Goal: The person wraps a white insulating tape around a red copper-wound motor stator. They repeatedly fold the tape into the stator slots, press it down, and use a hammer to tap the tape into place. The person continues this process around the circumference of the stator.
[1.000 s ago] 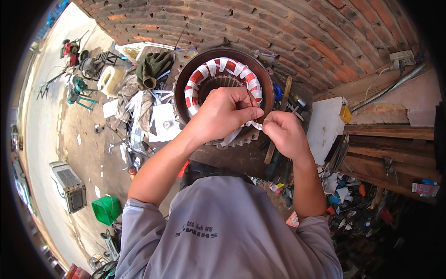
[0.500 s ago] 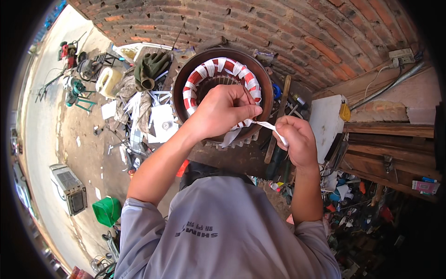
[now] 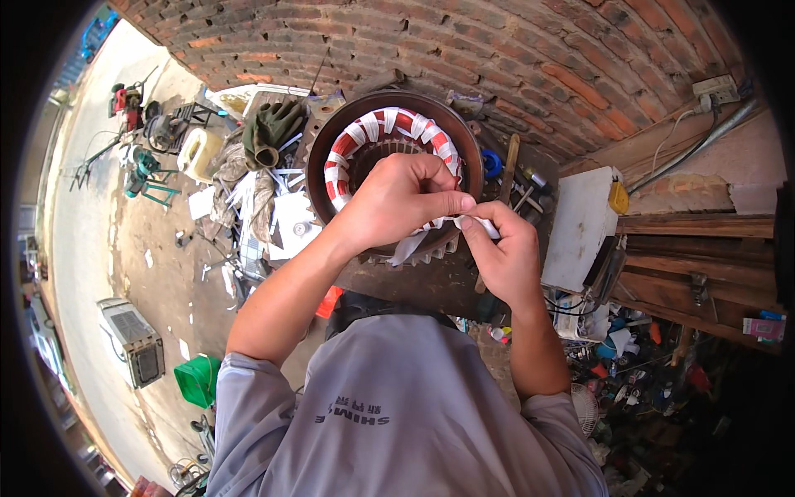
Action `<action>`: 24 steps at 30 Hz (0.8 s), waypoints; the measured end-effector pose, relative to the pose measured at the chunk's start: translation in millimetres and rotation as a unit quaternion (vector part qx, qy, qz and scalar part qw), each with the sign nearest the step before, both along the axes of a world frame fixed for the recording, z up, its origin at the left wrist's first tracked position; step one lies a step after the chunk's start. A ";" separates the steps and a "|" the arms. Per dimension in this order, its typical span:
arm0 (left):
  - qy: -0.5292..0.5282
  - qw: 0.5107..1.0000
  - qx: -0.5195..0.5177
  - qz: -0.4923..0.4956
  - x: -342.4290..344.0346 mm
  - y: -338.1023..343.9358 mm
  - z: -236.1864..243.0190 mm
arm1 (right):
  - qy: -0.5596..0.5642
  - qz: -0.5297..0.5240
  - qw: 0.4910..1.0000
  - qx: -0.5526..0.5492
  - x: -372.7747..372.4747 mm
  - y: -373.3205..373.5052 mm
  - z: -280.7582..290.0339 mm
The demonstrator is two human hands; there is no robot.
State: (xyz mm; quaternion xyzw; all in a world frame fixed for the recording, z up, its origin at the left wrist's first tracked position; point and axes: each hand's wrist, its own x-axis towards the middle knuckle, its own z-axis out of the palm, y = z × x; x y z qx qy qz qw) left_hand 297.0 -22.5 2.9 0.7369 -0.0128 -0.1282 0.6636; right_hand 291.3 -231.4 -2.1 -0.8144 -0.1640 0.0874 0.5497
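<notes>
In front of me a motor stator (image 3: pixel 313 166), with a round brown metal housing, holds a ring of red coil winding (image 3: pixel 337 156) bound with white tape (image 3: pixel 373 128). My left hand (image 3: pixel 397 203) lies over the ring's near right part, fingers curled into the ring and thumb on its outer side. Close against that thumb, my right hand (image 3: pixel 505 253) is closed on a strip of white cloth tape (image 3: pixel 489 228). A loose pale tape end (image 3: pixel 409 247) hangs over the housing's near rim. My hands hide the winding beneath them.
Dark green gloves (image 3: pixel 272 132) and white paper strips (image 3: pixel 240 195) lie left of the stator. A wooden stick (image 3: pixel 509 166) and a blue tape roll (image 3: pixel 492 163) are at its right. A brick wall (image 3: pixel 397 41) rises behind; a green bucket (image 3: pixel 197 381) stands lower left.
My right hand has moved up and left to meet my left thumb, and the stretch of tape between the hands has become short. My left hand stays almost in place on the ring.
</notes>
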 end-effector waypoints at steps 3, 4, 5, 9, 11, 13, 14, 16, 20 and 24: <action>-0.070 0.996 0.010 -0.049 -4.0 6.5 -2.9 | 0.071 -0.002 0.995 0.069 8.3 -11.5 -10.9; -0.147 0.984 0.069 -0.072 -5.0 9.4 -6.3 | 0.079 -0.009 0.994 0.080 7.7 -11.2 -10.2; -0.222 0.962 0.126 -0.094 -5.3 9.9 -7.2 | 0.087 -0.016 0.992 0.092 6.7 -9.7 -8.4; -0.223 0.960 0.167 -0.038 -15.4 -5.1 -7.7 | 0.071 0.008 0.990 0.126 1.4 -12.0 -13.6; -0.228 0.958 0.173 -0.029 -17.6 -9.5 -12.6 | 0.062 0.002 0.995 0.082 5.1 -11.4 -8.4; -0.235 0.954 0.180 -0.034 -19.9 -10.6 -16.7 | 0.052 -0.006 0.995 0.082 10.0 -9.8 -7.4; -0.240 0.953 0.182 -0.031 -20.5 -11.1 -18.1 | 0.046 -0.010 0.994 0.104 12.9 -7.3 -8.1; -0.249 0.950 0.185 -0.023 -21.0 -11.1 -19.4 | 0.033 0.004 0.991 0.133 18.8 -6.9 -11.1; -0.255 0.953 0.159 -0.024 -20.0 -11.0 -19.2 | 0.130 0.029 0.941 0.311 15.9 7.5 -2.6; -0.257 0.953 0.159 -0.023 -20.7 -9.0 -17.9 | 0.111 0.105 0.948 0.279 25.5 1.4 -16.0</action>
